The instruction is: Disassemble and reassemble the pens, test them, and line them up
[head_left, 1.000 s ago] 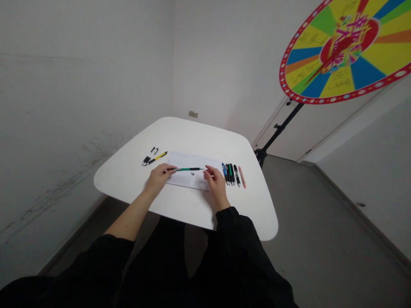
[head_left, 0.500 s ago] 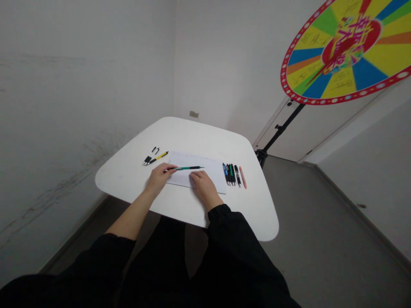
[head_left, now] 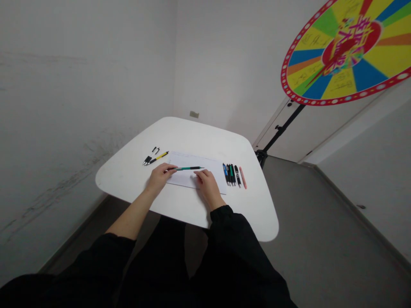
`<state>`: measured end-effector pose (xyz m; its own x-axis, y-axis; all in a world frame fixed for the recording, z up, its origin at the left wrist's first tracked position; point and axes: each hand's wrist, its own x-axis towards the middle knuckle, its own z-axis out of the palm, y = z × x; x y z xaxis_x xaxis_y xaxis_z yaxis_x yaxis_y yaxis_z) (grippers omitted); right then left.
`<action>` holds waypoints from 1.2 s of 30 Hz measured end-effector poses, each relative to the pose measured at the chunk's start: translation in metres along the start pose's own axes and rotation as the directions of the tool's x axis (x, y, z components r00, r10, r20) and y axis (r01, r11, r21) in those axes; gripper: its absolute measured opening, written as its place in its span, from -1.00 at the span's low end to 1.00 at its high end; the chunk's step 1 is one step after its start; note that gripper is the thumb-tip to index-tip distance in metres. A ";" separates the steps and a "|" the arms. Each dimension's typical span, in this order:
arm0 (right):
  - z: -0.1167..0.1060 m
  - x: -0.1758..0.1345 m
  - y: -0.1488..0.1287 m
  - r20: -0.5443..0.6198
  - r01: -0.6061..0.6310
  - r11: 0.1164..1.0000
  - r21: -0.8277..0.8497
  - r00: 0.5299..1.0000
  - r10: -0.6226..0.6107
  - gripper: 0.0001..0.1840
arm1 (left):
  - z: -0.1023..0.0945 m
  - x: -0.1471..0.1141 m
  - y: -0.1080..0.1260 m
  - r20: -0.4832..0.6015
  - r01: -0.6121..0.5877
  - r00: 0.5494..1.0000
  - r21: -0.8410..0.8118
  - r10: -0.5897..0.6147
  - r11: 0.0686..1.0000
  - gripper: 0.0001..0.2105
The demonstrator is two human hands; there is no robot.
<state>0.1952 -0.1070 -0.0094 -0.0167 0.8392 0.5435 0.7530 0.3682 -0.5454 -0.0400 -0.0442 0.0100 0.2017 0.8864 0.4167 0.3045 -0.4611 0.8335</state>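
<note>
Now the green pen (head_left: 187, 168) was pinched near its left end by the left hand (head_left: 158, 176) and held across the white paper (head_left: 183, 178). Just below its thin right end, the right hand (head_left: 207, 184) was poised, fingers bent; whether anything was gripped there could not be told. Rightward, a row of pens (head_left: 231, 174) was lined up on the desk (head_left: 192, 133).

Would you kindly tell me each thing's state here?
Left hand: holding the green pen
Right hand: curled near its tip, grip unclear
Green pen: held, thin tip showing
Paper: flat, partly covered
Yellow pen: lying flat
Black parts: loose
Row of pens: side by side
Pink pen: lying flat
Wheel: on a stand
</note>
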 end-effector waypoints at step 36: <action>-0.016 0.006 0.002 -0.153 -0.223 0.633 0.741 0.862 0.484 -0.67 | 0.000 -0.002 -0.001 0.046 -0.057 0.998 0.059 0.054 0.997 -0.85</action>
<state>0.2068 -0.1079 0.0029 0.4506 0.8399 0.3025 -0.0070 0.3421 -0.9396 -0.0405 -0.0452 0.0087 0.2601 0.8575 0.4440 0.3472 -0.5121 0.7856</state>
